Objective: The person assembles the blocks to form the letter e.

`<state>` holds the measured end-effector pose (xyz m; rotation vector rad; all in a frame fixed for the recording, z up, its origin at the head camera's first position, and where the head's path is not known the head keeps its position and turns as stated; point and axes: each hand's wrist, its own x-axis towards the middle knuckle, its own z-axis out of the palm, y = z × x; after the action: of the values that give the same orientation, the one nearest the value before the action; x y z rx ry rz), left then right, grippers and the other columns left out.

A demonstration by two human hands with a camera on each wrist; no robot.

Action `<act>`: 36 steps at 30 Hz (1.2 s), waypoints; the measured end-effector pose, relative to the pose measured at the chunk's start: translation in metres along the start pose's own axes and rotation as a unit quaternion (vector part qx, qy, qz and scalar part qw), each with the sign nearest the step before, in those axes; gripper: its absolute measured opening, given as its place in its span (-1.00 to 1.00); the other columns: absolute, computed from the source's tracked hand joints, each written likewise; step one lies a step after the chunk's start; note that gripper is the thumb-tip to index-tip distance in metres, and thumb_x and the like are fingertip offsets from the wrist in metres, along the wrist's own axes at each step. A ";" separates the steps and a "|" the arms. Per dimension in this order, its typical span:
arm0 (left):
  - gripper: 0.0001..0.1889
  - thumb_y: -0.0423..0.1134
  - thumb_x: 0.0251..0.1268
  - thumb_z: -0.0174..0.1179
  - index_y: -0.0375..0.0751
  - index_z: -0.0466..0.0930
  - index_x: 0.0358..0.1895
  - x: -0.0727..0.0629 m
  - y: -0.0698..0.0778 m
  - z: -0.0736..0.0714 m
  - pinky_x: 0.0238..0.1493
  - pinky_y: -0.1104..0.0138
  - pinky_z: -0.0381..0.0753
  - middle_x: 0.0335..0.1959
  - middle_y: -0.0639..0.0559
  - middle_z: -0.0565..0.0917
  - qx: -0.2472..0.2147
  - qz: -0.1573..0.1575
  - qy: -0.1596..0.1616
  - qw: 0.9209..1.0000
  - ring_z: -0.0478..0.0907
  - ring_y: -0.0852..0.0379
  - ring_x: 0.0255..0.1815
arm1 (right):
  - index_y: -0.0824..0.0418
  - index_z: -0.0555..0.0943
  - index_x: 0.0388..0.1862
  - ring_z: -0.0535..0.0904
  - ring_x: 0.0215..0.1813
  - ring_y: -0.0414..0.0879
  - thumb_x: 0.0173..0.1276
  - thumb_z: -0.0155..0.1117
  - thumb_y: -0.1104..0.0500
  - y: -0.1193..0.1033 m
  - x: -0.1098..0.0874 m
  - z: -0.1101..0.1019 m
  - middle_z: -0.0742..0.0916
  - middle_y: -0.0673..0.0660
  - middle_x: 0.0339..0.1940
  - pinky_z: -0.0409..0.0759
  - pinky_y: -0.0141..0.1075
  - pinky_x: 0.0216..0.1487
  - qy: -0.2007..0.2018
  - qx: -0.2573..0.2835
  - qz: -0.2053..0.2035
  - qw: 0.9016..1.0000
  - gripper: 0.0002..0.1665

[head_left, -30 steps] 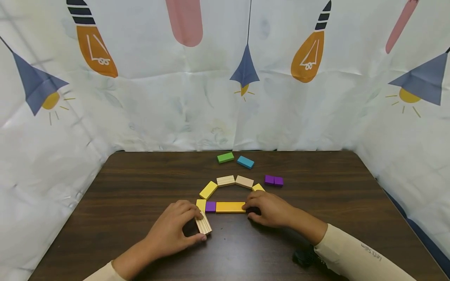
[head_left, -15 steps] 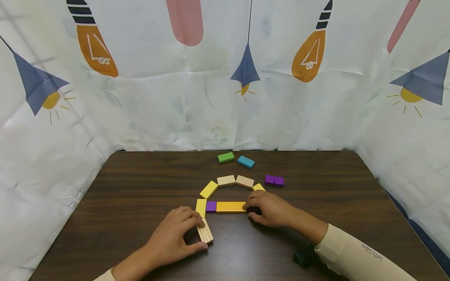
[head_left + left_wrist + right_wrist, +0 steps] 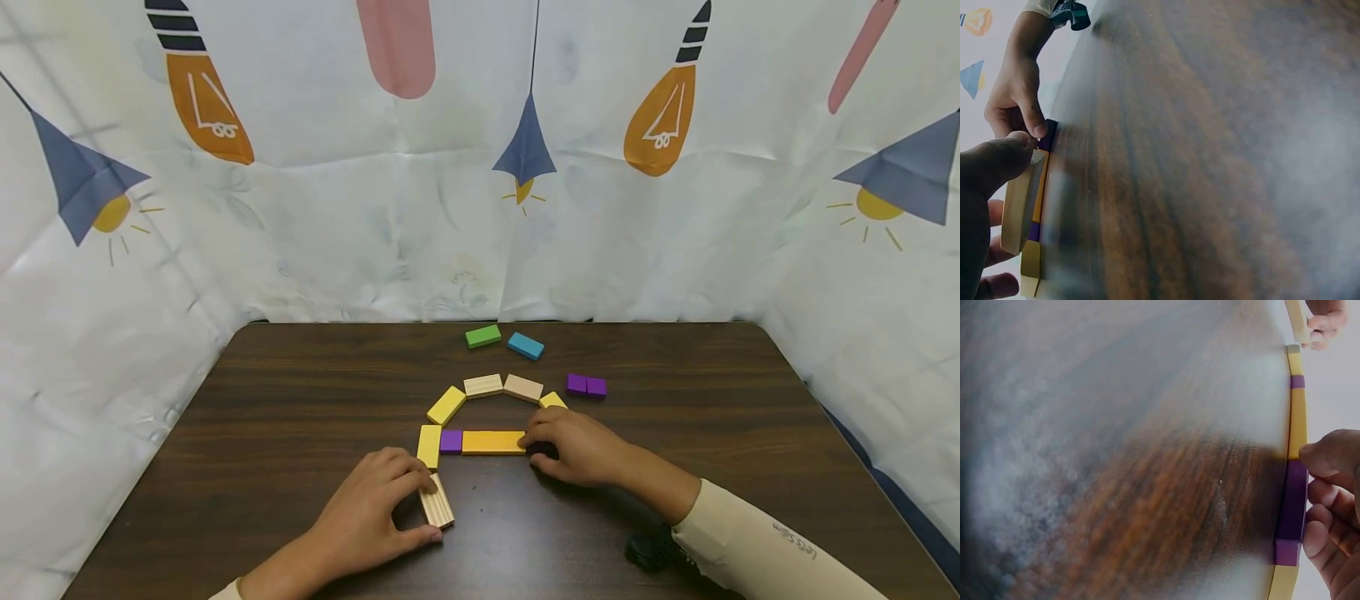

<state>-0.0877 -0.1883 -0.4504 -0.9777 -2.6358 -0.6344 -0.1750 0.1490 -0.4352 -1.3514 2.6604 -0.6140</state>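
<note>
My left hand [image 3: 375,508] holds a plain striped wooden block [image 3: 437,502] between thumb and fingers. The block lies at a slant just in front of a yellow block [image 3: 430,447]; whether it touches the table I cannot tell. My right hand [image 3: 581,446] pinches a dark purple block [image 3: 1294,500], largely hidden from the head camera, with a fingertip at its joint with a long orange block [image 3: 493,442]. A small purple block [image 3: 451,442] sits between the orange and yellow ones. Behind them curve another yellow block [image 3: 447,405] and two plain wooden blocks [image 3: 483,385].
A yellow block [image 3: 552,400] shows partly behind the right hand. Two small purple blocks [image 3: 587,386] lie to its far right. A green block [image 3: 483,336] and a blue block [image 3: 526,346] rest near the back edge. A black device [image 3: 648,550] sits by the right wrist.
The left hand has drawn the wooden block toward the person, uncovering more of the yellow block behind it. The right hand stays in place.
</note>
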 end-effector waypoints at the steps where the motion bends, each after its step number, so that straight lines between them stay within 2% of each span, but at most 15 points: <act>1: -0.55 0.35 -0.02 0.51 0.22 0.65 -0.17 0.000 0.000 0.000 0.09 0.04 0.51 -0.11 0.44 0.54 0.003 -0.002 -0.003 1.000 0.46 0.28 0.04 | 0.12 0.75 0.03 0.60 0.05 -0.19 0.40 0.40 0.18 0.000 0.000 0.000 0.69 -0.03 -0.01 0.61 -0.21 0.11 0.000 0.000 0.000 1.000 -0.75; 12: -0.52 0.41 -0.02 0.47 0.21 0.75 -0.14 -0.003 -0.001 0.002 0.18 0.02 0.46 -0.08 0.32 0.55 0.040 -0.014 -0.036 0.998 0.44 0.20 0.08 | 0.12 0.75 0.04 0.60 0.06 -0.18 0.40 0.40 0.17 0.001 -0.001 0.000 0.69 -0.03 0.01 0.60 -0.19 0.13 -0.002 0.003 0.005 1.000 -0.75; 23: -0.51 0.36 -0.09 0.53 0.17 0.75 -0.16 0.000 -0.002 0.004 0.15 0.03 0.47 -0.14 0.28 0.51 0.057 0.004 -0.012 0.998 0.44 0.17 0.01 | 0.11 0.75 0.05 0.60 0.08 -0.17 0.41 0.40 0.17 0.002 -0.001 0.001 0.69 -0.03 0.01 0.60 -0.18 0.15 -0.002 0.003 0.003 1.000 -0.74; 36: -0.49 0.40 -0.08 0.50 0.17 0.77 -0.16 0.002 -0.004 0.003 0.14 0.02 0.46 -0.16 0.26 0.50 0.067 0.001 -0.020 0.998 0.43 0.16 -0.01 | 0.10 0.75 0.04 0.60 0.07 -0.19 0.40 0.40 0.17 0.002 -0.001 0.001 0.70 -0.04 0.01 0.61 -0.20 0.12 0.002 0.000 -0.001 1.000 -0.75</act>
<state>-0.0916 -0.1885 -0.4534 -0.9639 -2.6720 -0.4345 -0.1756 0.1504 -0.4367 -1.3550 2.6615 -0.6179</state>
